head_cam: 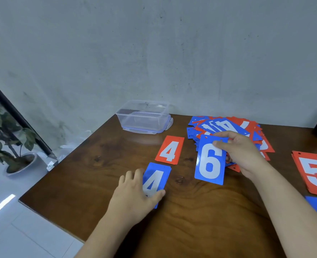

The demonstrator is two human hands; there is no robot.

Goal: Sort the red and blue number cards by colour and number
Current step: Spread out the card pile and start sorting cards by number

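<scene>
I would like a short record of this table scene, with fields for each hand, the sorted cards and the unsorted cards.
left hand: holds the blue 4 pile on the table
right hand: pinches the blue 6 card at its top edge
sorted: red 4 card beyond the blue 4 pile; red 5 pile at the table's right
unsorted: mixed pile behind the right hand
other: clear box near the wall

I see container at table's far edge, card pile to its right, lone 4 card before the container, 4 stack nearer me, gripped by my left hand, 6 card pinched in my right hand over the pile's near edge, 5 stack far right.
</scene>
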